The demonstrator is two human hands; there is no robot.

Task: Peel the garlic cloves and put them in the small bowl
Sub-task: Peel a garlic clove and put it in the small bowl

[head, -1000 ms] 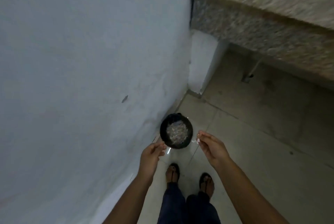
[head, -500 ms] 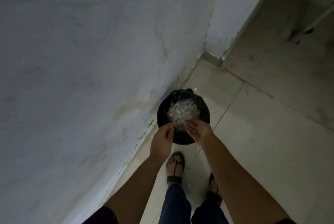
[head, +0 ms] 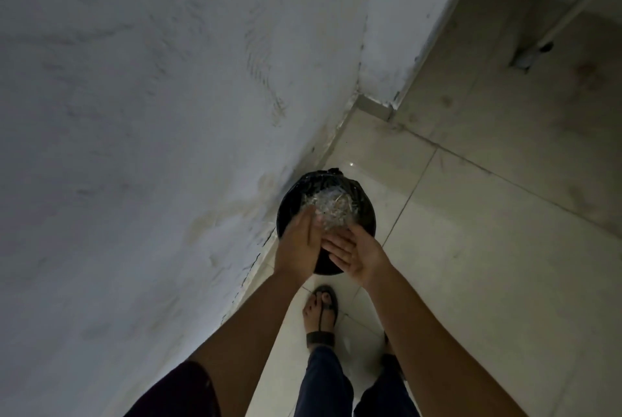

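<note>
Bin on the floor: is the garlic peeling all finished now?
Probably nearly. Done: pale papery scraps, likely garlic skins, lie in the black bin. In hand: the left hand and right hand are flat and empty, held together over the bin, as if dusting off. Left: no cloves or small bowl show here, so I cannot tell whether they are in the bowl.

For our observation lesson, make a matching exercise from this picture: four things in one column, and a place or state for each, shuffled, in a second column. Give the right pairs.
Column 1
1 bin
2 pale scraps
3 right hand
4 sandal

Column 2
A palm up, fingers straight
B worn on a foot
C inside the bin
D on the floor beside the wall

Pairs: 1-D, 2-C, 3-A, 4-B
</note>
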